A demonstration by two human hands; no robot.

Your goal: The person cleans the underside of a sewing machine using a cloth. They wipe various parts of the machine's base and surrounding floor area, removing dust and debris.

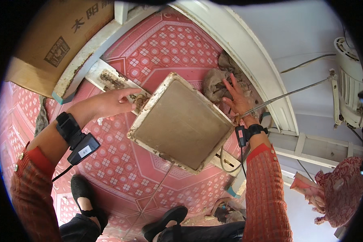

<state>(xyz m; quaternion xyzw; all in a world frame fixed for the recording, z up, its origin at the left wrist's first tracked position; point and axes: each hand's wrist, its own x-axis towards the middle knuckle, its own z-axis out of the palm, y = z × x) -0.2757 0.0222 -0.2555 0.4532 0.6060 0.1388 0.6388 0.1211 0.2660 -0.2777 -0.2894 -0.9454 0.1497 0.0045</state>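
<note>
A square foot treadle (184, 124) with a worn white metal rim and brown pad lies before me, on a rusty white crossbar (112, 78). My left hand (118, 103) hovers at its left corner, thumb and fingers apart, holding nothing that I can see. Beyond its right edge is my right hand (237, 101), fingers spread over a crumpled grey rag (213, 84); whether it touches the rag I cannot tell. A thin metal rod (269, 103) runs from near my right wrist up to a pale electric motor (349, 84).
A cardboard box (66, 36) stands at the upper left behind a rusty frame leg (78, 69). A white metal beam (245, 45) curves along the right. Patterned red cloth (341, 190) hangs at the lower right. My black shoes (166, 220) rest on the pink patterned floor.
</note>
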